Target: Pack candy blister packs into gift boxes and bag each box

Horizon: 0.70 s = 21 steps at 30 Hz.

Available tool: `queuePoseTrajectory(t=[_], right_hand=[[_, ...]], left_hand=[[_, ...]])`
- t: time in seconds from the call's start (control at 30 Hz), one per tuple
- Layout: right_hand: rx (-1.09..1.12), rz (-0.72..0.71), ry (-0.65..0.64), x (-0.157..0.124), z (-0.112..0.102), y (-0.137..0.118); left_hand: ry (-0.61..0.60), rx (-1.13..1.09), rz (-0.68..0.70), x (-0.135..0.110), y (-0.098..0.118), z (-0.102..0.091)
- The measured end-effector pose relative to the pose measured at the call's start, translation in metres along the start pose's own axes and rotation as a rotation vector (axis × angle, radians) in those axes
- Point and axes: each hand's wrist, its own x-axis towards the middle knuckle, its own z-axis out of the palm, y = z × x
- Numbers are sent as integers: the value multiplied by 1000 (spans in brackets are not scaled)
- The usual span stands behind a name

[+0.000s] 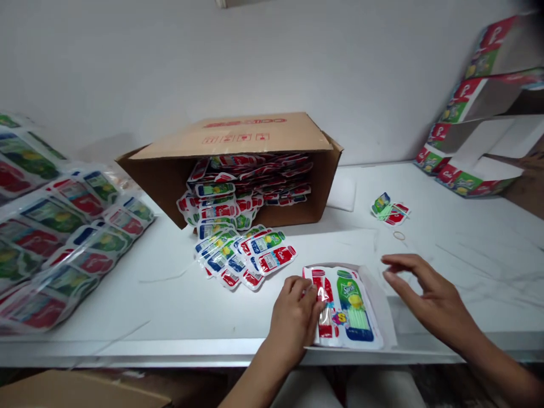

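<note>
left hand (pixel 292 311): fingers bent over the packets' (pixel 355 306) left side; whether they grip, i can't tell
right hand (pixel 429 297): thumb and forefinger spread, holding nothing
white box (pixel 386 317): at the table's (pixel 191 326) near edge, packets inside
room: tabletop shows between box and right hand
carton (pixel 255 133): toward the far edge, mouth facing us

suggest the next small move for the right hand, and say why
I'd probably bring the right hand in to steady the white card beside the top packet: the left hand is at the packet's left edge, while the right is open, empty and apart from it, and the card juts out past the packet on that side.
</note>
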Motion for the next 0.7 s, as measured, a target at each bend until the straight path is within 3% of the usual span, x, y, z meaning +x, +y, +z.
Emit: queuePoseTrajectory(t=[0.03,0.1,0.17,0.27,0.33,0.43,0.57,0.63,0.7], right_hand=[[66,129,24,-7,3,8],[225,278,-47,-17,16,17],[298,314,-113,-22,32,15],[146,241,-111,-19,46,-1],[52,142,-149,-17,44,-9],[93,53,-225,-14,31,-8],[284,217,-232,1,8,8],[407,268,-450,21,-3,18],[494,276,-799,48,-12,25]], left_hand=[[0,-9,-4,0,0,0],[0,-24,-17,0,1,1],[12,-28,-35,0,2,2],[34,-17,-42,1,2,3],[30,-26,-1,2,1,3],[7,-39,75,2,-2,2],[-26,-22,88,4,-4,-2],[-57,-13,92,6,-5,-5],[-83,4,98,9,-5,-6]])
